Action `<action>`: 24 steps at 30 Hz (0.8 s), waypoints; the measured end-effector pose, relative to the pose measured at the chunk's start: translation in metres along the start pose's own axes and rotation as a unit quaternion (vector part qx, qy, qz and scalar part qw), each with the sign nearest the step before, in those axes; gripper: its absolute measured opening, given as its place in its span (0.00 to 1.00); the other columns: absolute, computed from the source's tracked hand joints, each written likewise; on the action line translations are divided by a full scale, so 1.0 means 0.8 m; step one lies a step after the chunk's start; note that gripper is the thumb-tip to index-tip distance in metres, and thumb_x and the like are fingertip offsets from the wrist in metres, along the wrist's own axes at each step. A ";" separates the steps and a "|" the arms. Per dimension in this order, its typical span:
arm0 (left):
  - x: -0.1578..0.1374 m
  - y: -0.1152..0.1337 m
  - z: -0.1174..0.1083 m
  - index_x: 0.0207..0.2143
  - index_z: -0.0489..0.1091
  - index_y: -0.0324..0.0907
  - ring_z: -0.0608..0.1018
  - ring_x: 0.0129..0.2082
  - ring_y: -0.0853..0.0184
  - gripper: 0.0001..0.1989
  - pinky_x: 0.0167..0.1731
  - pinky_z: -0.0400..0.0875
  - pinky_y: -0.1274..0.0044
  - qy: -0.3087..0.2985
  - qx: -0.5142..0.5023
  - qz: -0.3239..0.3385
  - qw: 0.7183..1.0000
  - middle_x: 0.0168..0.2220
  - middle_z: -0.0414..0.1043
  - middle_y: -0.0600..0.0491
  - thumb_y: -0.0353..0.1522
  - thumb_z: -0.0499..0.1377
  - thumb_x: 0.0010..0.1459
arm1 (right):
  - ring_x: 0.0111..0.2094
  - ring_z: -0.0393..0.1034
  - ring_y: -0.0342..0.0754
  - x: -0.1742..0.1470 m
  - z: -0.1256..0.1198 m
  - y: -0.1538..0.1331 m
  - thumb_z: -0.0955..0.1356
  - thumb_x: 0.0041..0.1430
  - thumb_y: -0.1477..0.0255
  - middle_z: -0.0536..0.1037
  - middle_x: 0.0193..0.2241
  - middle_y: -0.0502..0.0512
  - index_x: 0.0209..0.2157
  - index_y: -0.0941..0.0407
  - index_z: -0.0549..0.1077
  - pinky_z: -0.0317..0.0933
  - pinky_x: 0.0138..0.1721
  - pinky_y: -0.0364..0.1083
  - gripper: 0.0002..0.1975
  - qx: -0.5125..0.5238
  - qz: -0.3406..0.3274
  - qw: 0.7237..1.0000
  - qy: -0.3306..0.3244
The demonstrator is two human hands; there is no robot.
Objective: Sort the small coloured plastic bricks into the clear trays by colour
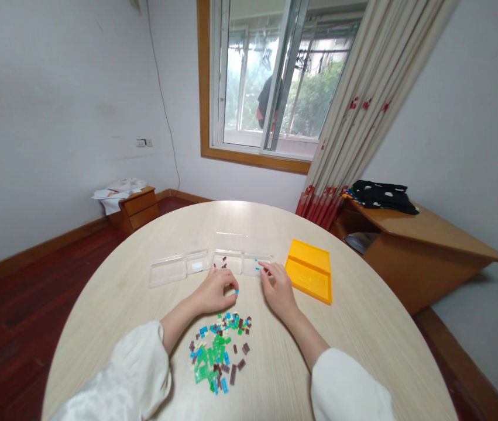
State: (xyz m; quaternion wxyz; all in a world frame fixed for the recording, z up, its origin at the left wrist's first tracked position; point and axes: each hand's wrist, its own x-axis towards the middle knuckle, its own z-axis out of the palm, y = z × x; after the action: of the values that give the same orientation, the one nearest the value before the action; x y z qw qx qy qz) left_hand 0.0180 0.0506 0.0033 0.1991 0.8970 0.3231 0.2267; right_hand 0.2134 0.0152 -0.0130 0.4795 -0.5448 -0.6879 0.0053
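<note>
My left hand (216, 291) pinches a small blue building brick (237, 292) between thumb and fingertips, just above the loose pile. Below it on the table lies a heap of toy bricks (217, 351) in green, blue, brown and cream. At the right clear plastic box (251, 272), my right hand (278, 285) reaches over the rim with thumb and fingers a little apart. Small blue bricks (257, 268) show in that box near the fingertips. The neighbouring clear box (234, 269) contains a few brown bricks (224, 259), partly behind my left hand.
Another open clear box (167, 273) stands to the left, with a small white piece (196, 266) in its right section. An open yellow case (329, 292) with small yellow pieces lies right of my right hand. The round table (363, 351) has a curved far edge.
</note>
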 end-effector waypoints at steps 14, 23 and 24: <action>0.002 -0.010 0.009 0.29 0.71 0.39 0.70 0.32 0.67 0.05 0.43 0.59 0.71 0.049 -0.055 -0.029 0.997 0.29 0.71 0.54 0.29 0.56 0.48 | 0.34 0.68 0.46 -0.008 0.003 -0.035 0.67 0.53 0.75 0.75 0.31 0.52 0.41 0.54 0.72 0.62 0.39 0.46 0.12 0.056 -0.027 0.981 -0.183; 0.001 -0.004 0.004 0.28 0.70 0.39 0.69 0.31 0.67 0.04 0.37 0.62 0.74 0.069 -0.064 -0.015 0.995 0.27 0.69 0.53 0.31 0.57 0.49 | 0.32 0.67 0.46 -0.009 0.003 -0.036 0.64 0.59 0.70 0.74 0.28 0.53 0.30 0.56 0.73 0.60 0.35 0.45 0.08 0.020 -0.018 0.980 -0.197; 0.001 -0.003 0.004 0.28 0.70 0.39 0.69 0.31 0.67 0.05 0.36 0.62 0.74 0.070 -0.060 -0.012 0.996 0.27 0.69 0.53 0.31 0.57 0.50 | 0.32 0.66 0.46 -0.009 0.004 -0.036 0.63 0.59 0.70 0.74 0.28 0.53 0.30 0.56 0.73 0.60 0.35 0.45 0.08 0.022 -0.018 0.980 -0.197</action>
State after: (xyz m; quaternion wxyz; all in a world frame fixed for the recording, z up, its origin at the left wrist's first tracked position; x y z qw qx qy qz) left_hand 0.0190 0.0521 -0.0006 0.2323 0.8613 0.3324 0.3060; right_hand 0.1895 -0.0002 -0.0037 0.3467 -0.5096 -0.7784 0.1192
